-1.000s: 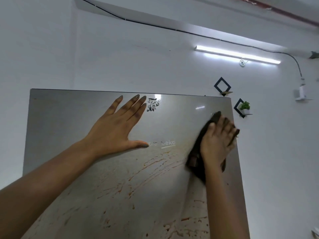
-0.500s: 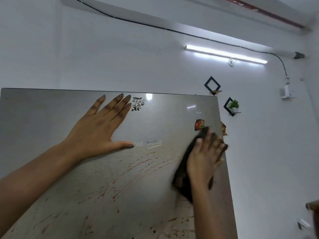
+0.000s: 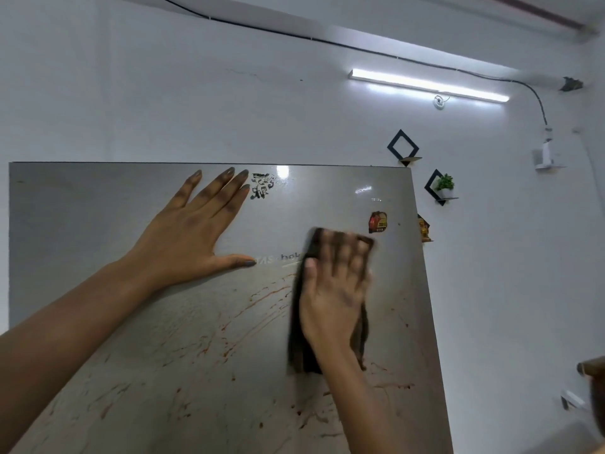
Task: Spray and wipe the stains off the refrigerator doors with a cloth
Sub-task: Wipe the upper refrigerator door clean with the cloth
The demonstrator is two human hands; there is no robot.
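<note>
One lettering line (image 3: 278,259) on the refrigerator door (image 3: 98,224) reads "TAS bek", its end hidden by the dark cloth (image 3: 299,348). Left hand (image 3: 193,237) lies flat, fingers spread, on the door; right hand (image 3: 334,290), blurred, fingers straight, presses the cloth onto it.

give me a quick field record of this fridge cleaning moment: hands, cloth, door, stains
surface: brushed steel refrigerator door
left: left hand flat on the upper door, fingers spread
right: right hand flat on the cloth, pressing it to the door, motion-blurred
cloth: dark brown cloth, below the red magnet
stains: reddish-brown streaks and spatter across the lower door, left of and below the cloth
spray bottle: not in view
</note>
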